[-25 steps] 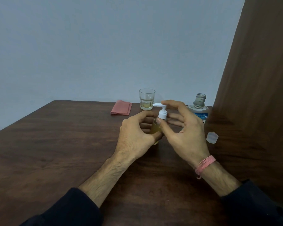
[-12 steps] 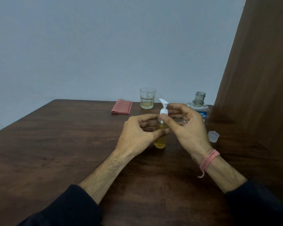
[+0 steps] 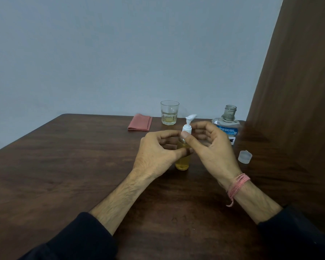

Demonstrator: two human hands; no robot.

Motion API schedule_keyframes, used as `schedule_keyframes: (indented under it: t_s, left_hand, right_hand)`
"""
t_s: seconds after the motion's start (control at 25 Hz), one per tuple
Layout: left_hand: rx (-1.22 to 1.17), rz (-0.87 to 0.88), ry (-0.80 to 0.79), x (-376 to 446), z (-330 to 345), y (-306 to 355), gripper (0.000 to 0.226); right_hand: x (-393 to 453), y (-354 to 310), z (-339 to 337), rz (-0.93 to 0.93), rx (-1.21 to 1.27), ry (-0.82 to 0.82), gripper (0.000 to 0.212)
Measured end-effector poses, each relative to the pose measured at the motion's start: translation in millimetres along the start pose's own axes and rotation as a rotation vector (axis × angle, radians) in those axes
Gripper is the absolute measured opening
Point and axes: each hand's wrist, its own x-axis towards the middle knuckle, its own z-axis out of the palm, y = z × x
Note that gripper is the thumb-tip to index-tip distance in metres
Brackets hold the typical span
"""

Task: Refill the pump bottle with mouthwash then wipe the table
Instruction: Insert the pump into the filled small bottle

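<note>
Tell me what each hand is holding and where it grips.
Both hold the pump bottle, which stands on the table. The left hand grips its amber body; the right hand pinches the white pump collar with thumb and fingers.

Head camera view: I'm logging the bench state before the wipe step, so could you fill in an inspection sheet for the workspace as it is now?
Surface: dark wooden table; a few small droplets show near the front edge.
Job's things: pump bottle upright, holding yellow liquid, white pump head seated on it. Mouthwash bottle uncapped at back right, its cap lying apart on the table. Folded pink cloth untouched at the back.
Clutter: glass with a little yellowish liquid.
Grippers: left hand grips the bottle body; right hand pinches the pump collar.
Cables: nothing seen.
Surroundings: plain grey wall; brown wooden panel at right.
</note>
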Motion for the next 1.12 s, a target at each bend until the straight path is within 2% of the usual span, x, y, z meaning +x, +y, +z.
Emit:
schedule_keyframes:
  t_s: [0.08,0.24,0.4,0.52,0.68,0.8,0.88,1.12]
  left_hand:
    - [0.007,0.005,0.007,0.4,-0.2,-0.3,0.049]
    - [-0.009,-0.007,0.012,1.0,0.7,-0.2,0.051]
    - [-0.009,0.002,-0.001,0.6,0.2,0.7,0.05]
    - [-0.01,0.015,-0.008,-0.4,-0.8,1.5,0.049]
    - [0.001,0.033,-0.018,-0.8,-0.6,1.9,0.049]
    - [-0.005,0.027,-0.016,-0.2,-0.5,1.8,0.05]
    - [-0.005,0.034,-0.031,-0.9,-1.2,3.0,0.05]
    - [-0.029,0.092,-0.057,-5.4,1.2,4.9,0.046]
  right_hand:
    - [0.4,0.2,0.7,0.017,0.052,0.022,0.033]
    - [0.4,1.4,-1.3,0.013,0.057,0.022,0.021]
    - [-0.1,2.5,-0.3,0.015,0.047,-0.044,0.024]
    - [1.0,2.6,-1.4,0.006,-0.011,-0.028,0.017]
    - [0.2,0.7,-3.2,0.024,0.024,0.013,0.032]
    - [-1.9,-0.6,-1.2,0.0,0.0,-0.037,0.023]
    - [-1.3,-0.3,-0.8,-0.004,-0.058,-0.041,0.025]
    - [-0.3,-0.7,-2.2,-0.01,-0.142,0.057,0.023]
